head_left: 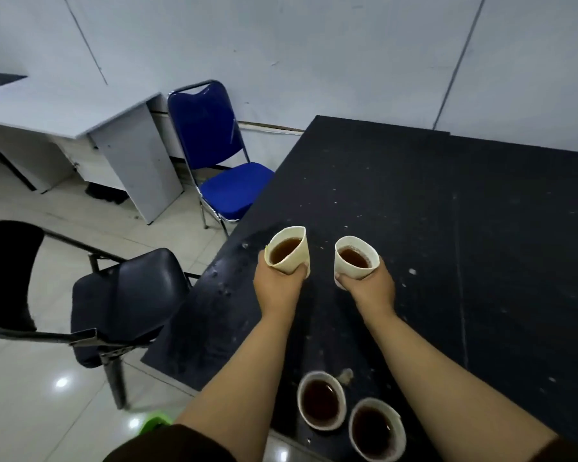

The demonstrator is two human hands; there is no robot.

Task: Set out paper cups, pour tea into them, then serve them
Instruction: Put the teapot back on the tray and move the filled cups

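- Head view, only cam we've got: both arms stretched fwd over the black table (pixel 447 201).
- Our left hand (pixel 277 285) has fingers wrapped round a paper cup (pixel 289 251) of tea, gripping low on the wall; cup tilts a bit, rim squashed out of round.
- Our right hand (pixel 372 286) grips a second cup (pixel 356 258) the same way, fingers closed round its lower half, tea approx. mid-level.
- Can't tell if either cup base touches the table or hangs just above it.
- Two more filled cups (pixel 321 400) and (pixel 376 428) stand near the table's near edge, just beside each other, not held.
- Water drops on the table left of the left hand.
- Blue chair (pixel 227 181) at the table's far-left side, black chair (pixel 121 301) nearer us; no one seated in view.
- Step, our read: pouring looks done, we're on serving, first pair going out.
- Next move needs: level both cups, ease the squeeze (thin paper buckles, tea slops), set them flat, then let go & come back for the other two.
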